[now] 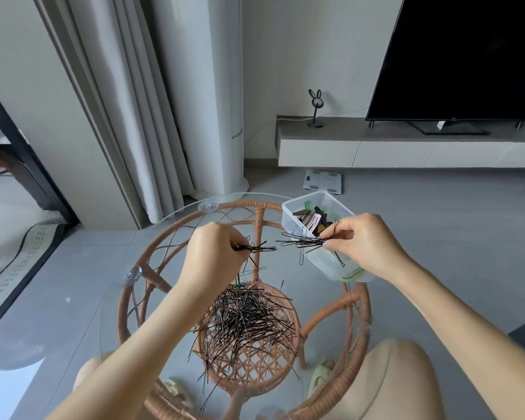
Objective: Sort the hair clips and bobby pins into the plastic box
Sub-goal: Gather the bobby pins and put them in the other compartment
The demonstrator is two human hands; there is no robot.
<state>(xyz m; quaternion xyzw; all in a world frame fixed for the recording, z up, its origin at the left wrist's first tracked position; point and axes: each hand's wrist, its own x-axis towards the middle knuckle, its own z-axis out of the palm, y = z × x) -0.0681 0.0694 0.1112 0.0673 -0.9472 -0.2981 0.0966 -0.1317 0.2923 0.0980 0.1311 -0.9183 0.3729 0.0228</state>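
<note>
A big heap of black bobby pins (246, 322) lies on the round glass table top (170, 213). My left hand (215, 253) is raised above the heap, pinching a small bundle of bobby pins (259, 248) that points right. My right hand (364, 244) pinches another bundle of bobby pins (300, 242) pointing left, over the near end of the clear plastic box (291, 222). The box sits at the table's far right and holds several hair clips (311, 221) in brown, pink, black and green at its far end. The two bundles are close but apart.
The glass top rests on an orange wicker frame (258, 219) with suction cups (133, 274). My knees show at the bottom edge. On the floor beyond lie a bathroom scale (322, 180), a curtain, a white column, and a TV on a low cabinet (406, 147).
</note>
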